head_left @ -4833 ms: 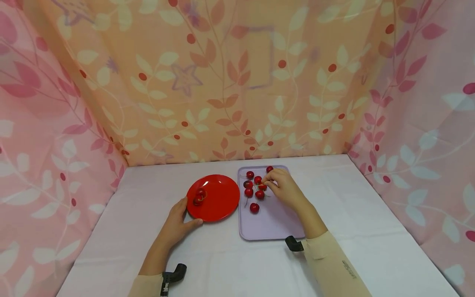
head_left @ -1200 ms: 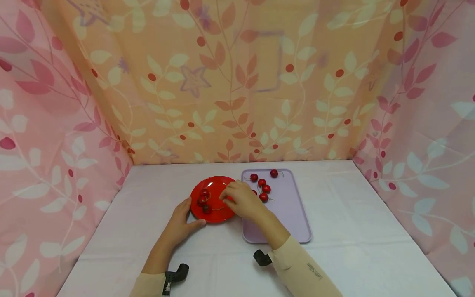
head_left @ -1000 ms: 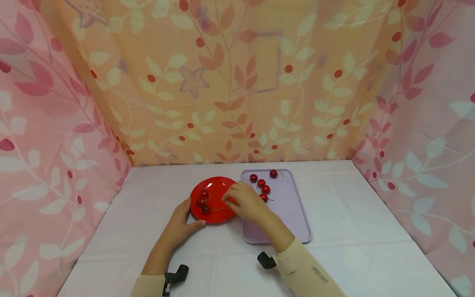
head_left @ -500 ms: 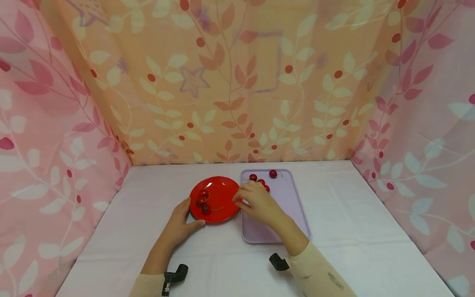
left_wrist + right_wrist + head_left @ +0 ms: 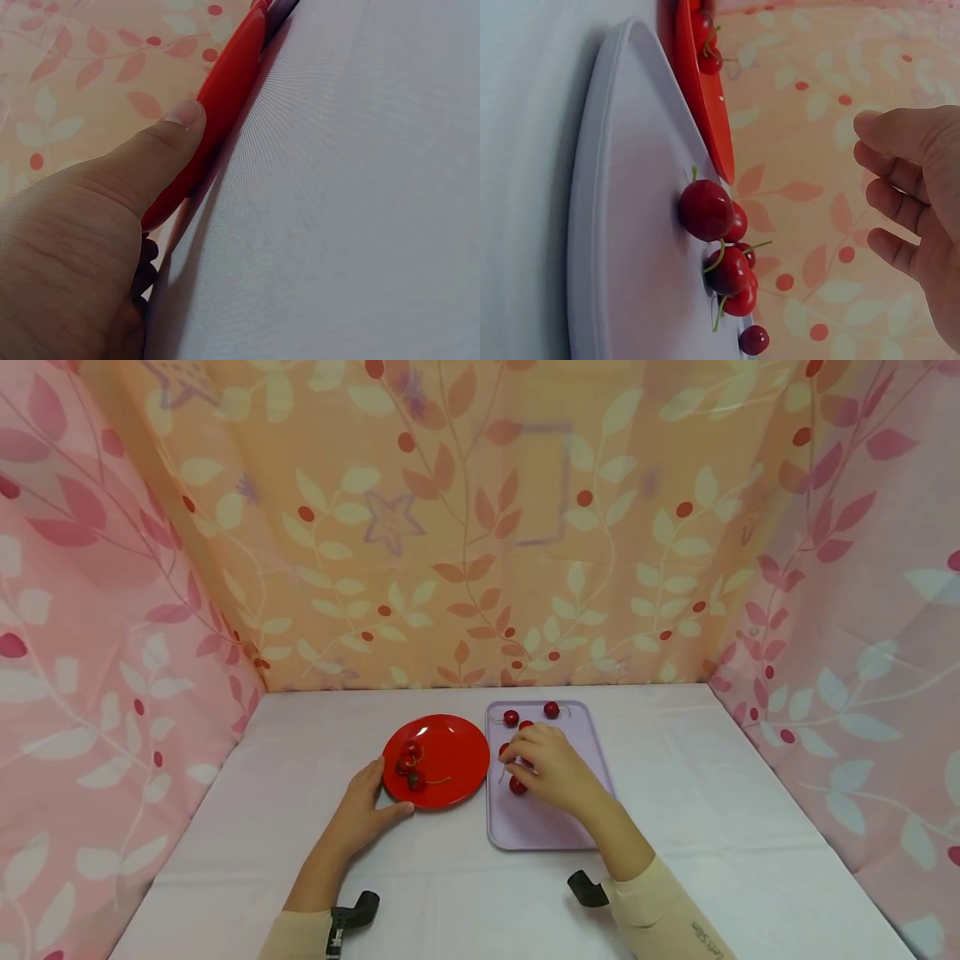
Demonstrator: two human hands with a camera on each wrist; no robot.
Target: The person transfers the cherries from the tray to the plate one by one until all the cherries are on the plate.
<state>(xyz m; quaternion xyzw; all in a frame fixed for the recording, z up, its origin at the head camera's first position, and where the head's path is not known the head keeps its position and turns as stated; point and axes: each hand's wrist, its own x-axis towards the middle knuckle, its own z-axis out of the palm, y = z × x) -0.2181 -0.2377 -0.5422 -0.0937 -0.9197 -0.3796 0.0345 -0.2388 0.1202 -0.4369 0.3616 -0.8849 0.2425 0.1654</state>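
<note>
My left hand (image 5: 358, 814) rests against the near left rim of a red plate (image 5: 457, 768), its thumb along the edge in the left wrist view. Cherries lie bunched on the plate's left side, among them a darker cherry (image 5: 416, 782) with its stem pointing right. My right hand (image 5: 551, 768) hovers over the lilac tray (image 5: 540, 827), thumb and fingers loosely bent and apart, holding nothing. Several cherries lie on the tray, partly hidden by this hand in the head view; the nearest is a big cherry (image 5: 706, 210) in the right wrist view.
Plate and tray stand side by side on a white cloth (image 5: 697, 785). One cherry (image 5: 551, 710) sits near the tray's far edge. Patterned curtains (image 5: 450, 568) enclose the table at the back and both sides. Each wrist carries a black camera mount (image 5: 588, 889).
At first my right hand was at a stem on the tray; later it was over the plate, where the darker cherry had appeared. It has since moved right, back over the tray. My left hand stays put.
</note>
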